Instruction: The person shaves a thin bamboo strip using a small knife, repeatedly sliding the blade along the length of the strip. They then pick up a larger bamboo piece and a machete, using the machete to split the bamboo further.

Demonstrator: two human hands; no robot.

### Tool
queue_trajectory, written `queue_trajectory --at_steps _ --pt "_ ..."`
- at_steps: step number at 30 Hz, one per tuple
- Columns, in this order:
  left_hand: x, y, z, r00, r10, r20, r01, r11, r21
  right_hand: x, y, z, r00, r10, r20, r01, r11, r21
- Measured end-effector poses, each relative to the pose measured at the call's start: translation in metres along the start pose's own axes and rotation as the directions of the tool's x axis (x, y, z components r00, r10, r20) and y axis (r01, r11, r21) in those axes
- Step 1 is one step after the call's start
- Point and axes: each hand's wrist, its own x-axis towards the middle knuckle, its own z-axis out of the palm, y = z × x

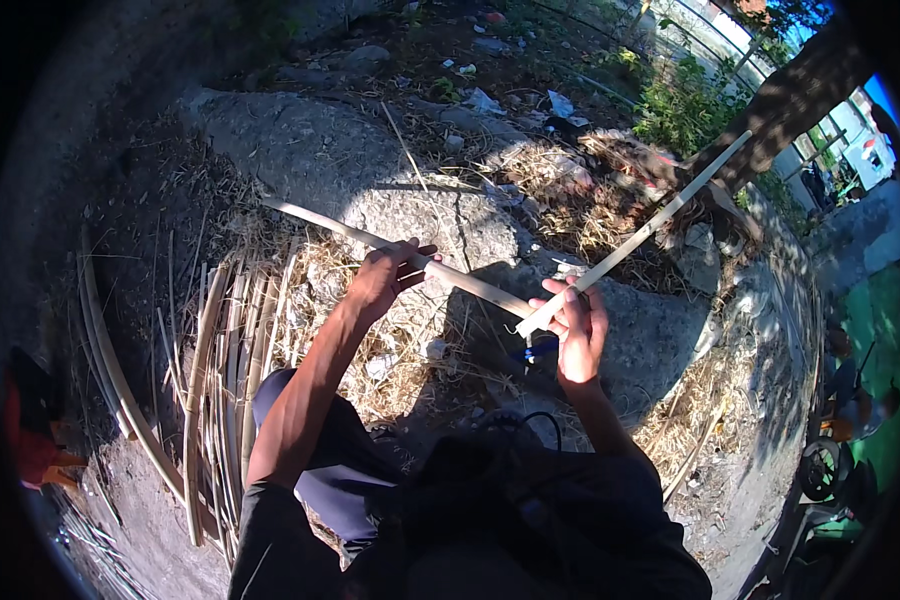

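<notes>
My left hand point(382, 283) is closed around a pale bamboo strip point(320, 219) near its middle, some fingers stretched past it. That strip slants from the upper left down toward my right hand point(580, 325). There its end meets the lower end of a second pale bamboo strip point(660, 222), which rises to the upper right. My right hand pinches this second strip near its lower end. Whether the right fingers also grip the first strip's end, I cannot tell. A small blue and dark object point(538, 350) shows just below the strips' meeting point; its kind is unclear.
Several long bamboo strips point(205, 400) lie on the ground at my left. A large rough stone or concrete block point(300, 140) is ahead, with straw-like shavings point(370, 370) around it. A tree trunk point(810, 95) leans at upper right. A motorbike point(822, 470) stands at far right.
</notes>
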Motion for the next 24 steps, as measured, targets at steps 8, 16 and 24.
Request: queue_trajectory --at_steps 8,16,24 --pt "0.004 0.002 -0.002 0.999 0.043 0.013 -0.045 0.986 0.163 -0.016 -0.015 0.013 0.987 -0.016 0.16 0.033 0.994 -0.104" --pt "0.022 0.001 0.005 0.999 0.039 -0.024 -0.029 0.948 0.317 -0.024 -0.037 0.032 0.961 -0.11 0.256 0.15 0.978 -0.145" --pt "0.01 0.0 0.009 0.938 0.334 0.095 -0.264 0.508 0.82 -0.019 -0.067 0.033 0.953 -0.132 0.272 0.169 0.978 -0.12"
